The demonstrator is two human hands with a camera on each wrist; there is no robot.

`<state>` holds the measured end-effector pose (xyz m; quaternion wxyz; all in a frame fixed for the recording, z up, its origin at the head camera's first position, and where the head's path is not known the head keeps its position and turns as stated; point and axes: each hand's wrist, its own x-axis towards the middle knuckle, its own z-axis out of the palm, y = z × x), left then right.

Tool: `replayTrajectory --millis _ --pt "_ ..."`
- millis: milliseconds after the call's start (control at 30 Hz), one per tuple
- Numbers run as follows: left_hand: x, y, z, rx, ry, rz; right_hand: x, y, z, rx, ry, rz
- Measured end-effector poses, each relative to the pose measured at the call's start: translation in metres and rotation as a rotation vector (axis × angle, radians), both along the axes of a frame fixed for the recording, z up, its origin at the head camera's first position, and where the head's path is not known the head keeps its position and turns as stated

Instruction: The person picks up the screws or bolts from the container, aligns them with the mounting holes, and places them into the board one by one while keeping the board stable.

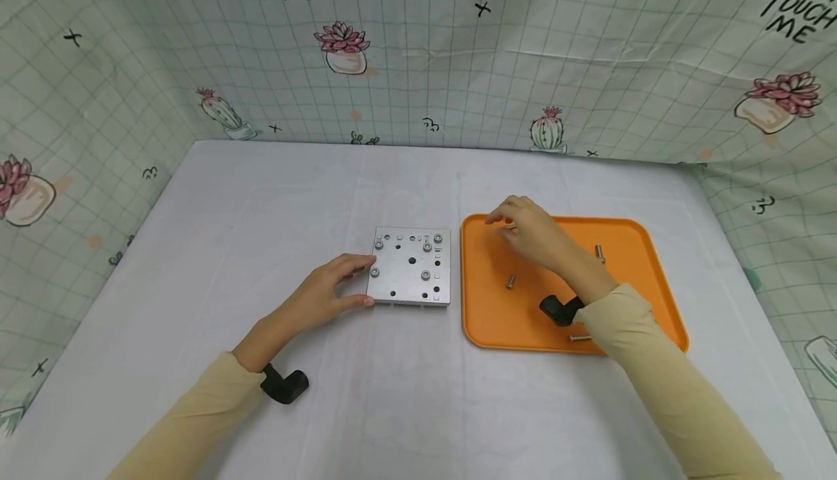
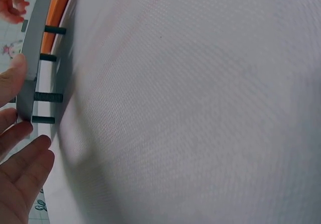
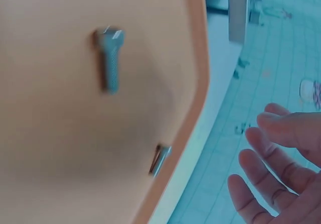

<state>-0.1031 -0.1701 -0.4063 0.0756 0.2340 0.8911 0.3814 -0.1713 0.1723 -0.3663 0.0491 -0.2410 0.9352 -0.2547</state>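
A silver metal plate (image 1: 400, 277) with many holes lies mid-table, several socket-head bolts (image 1: 426, 275) set in it. In the left wrist view, threaded bolt shanks (image 2: 48, 97) stick out beneath the plate (image 2: 37, 38). My left hand (image 1: 327, 287) holds the plate by its left side, thumb near the front corner, fingers farther back. Above the back left of an orange tray (image 1: 480, 320) hovers my right hand (image 1: 532, 237), fingers loosely bent. The right wrist view shows nothing between that hand's (image 3: 281, 169) fingers. Below it a screw (image 3: 160, 159) lies by the tray rim, another screw (image 3: 111, 58) farther in.
More screws lie in the tray: one screw (image 1: 599, 253) toward its right side and a longer screw (image 1: 580, 338) near the front, partly behind the right sleeve. White cloth (image 1: 275, 204) covers the table. A patterned curtain (image 1: 418, 66) hangs along the back and sides.
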Motion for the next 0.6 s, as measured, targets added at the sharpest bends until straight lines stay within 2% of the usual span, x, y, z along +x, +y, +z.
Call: replayTrajectory --millis 200,367,600 --pt "0.0 0.0 0.0 -0.004 0.006 0.004 0.0 0.026 -0.001 0.006 -0.014 -0.047" --pt "0.0 0.0 0.001 -0.025 -0.026 0.018 0.0 0.045 0.0 0.037 -0.035 -0.084" --pt "-0.001 0.001 0.003 -0.009 -0.036 0.013 -0.001 0.066 -0.004 0.078 -0.098 -0.137"
